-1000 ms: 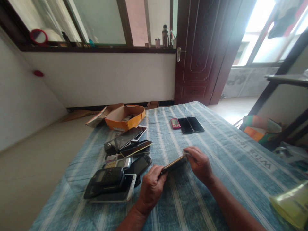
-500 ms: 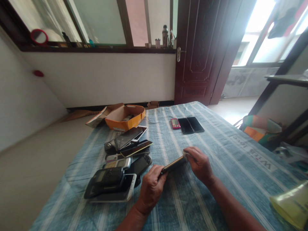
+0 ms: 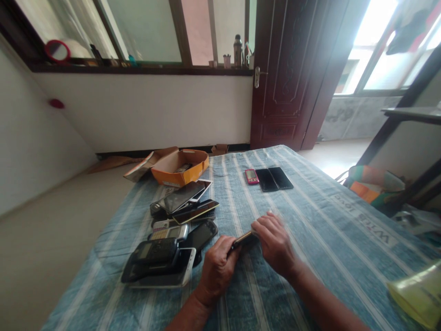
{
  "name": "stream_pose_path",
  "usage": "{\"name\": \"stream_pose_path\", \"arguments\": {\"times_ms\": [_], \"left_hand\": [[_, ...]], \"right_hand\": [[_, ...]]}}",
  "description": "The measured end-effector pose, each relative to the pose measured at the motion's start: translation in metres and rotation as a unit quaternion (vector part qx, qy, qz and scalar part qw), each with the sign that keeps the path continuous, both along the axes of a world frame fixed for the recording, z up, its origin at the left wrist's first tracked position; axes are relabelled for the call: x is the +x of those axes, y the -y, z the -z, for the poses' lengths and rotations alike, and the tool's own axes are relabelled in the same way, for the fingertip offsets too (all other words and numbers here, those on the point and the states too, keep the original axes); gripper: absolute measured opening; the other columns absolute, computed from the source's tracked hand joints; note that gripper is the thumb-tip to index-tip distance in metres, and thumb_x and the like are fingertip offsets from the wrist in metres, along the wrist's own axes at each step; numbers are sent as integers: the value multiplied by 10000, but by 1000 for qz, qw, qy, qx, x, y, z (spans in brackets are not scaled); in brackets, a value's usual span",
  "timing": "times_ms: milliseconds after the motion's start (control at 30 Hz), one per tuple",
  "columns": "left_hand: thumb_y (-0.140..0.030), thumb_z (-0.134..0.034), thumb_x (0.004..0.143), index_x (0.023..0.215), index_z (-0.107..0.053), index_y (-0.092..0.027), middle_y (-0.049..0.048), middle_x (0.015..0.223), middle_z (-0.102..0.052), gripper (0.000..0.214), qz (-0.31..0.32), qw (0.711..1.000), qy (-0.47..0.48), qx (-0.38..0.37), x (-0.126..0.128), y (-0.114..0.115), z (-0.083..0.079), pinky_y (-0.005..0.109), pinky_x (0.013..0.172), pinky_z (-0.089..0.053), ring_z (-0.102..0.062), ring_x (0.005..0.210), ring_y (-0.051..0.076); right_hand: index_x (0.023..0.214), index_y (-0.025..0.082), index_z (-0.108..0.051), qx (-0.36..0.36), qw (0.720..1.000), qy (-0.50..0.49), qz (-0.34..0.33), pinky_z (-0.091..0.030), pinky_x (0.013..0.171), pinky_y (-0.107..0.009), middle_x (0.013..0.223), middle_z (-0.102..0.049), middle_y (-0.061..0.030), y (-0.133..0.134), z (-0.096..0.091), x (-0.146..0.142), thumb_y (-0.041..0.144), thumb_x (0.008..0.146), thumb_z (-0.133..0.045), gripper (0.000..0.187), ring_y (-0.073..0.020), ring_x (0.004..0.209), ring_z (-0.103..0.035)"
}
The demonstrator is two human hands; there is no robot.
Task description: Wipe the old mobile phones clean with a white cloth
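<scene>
I hold a phone between both hands just above the striped cloth, near the middle of the table and close to my body. My left hand is closed around its near end, thumb on top. My right hand is curled over its far end and covers most of it, so only a short dark strip with a pale edge shows between my hands. I cannot tell whether the phone touches the cloth. Just to the left of my left hand lies a heap of phones, stacked and overlapping, running away from me toward an orange box that sits open at the far left edge. The nearest part of that heap is a black handset lying on a white phone, close beside my left wrist. Well beyond my right hand, three more are laid side by side in a neat row: a pink phone, then two black phones. The stretch of cloth between my hands and that row is bare. At the far right, near the lower corner, lies a yellow-green bag, well apart from my right arm. Past the table stands a dark wooden door, and a bottle stands on the windowsill to its left.
</scene>
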State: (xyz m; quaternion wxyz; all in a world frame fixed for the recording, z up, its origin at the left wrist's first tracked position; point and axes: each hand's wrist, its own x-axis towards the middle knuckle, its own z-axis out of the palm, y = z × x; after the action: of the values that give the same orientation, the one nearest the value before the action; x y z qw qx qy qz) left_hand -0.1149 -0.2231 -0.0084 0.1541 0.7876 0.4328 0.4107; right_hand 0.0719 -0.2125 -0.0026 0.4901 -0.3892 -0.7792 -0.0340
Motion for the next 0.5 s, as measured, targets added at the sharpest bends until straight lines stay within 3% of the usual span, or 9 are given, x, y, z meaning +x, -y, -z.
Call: {"name": "stream_pose_path", "arguments": {"times_ms": [233, 500], "left_hand": [[-238, -479, 914, 735, -549, -185, 6, 673, -576, 200, 3, 999, 17, 33, 1, 0, 2, 233, 570, -468, -568, 606, 131], [-210, -486, 892, 696, -505, -192, -11, 652, -544, 197, 4, 998, 34, 53, 0, -1, 5, 212, 534, -450, -543, 578, 115]], "right_hand": [[940, 180, -601, -15, 997, 23, -68, -429, 886, -409, 805, -580, -61, 15, -5, -42, 133, 961, -316, 290, -190, 804, -530], [950, 153, -602, -13, 997, 33, -73, -412, 806, -388, 786, -558, -63, 16, -4, -49, 144, 965, -301, 301, -193, 779, -490]]}}
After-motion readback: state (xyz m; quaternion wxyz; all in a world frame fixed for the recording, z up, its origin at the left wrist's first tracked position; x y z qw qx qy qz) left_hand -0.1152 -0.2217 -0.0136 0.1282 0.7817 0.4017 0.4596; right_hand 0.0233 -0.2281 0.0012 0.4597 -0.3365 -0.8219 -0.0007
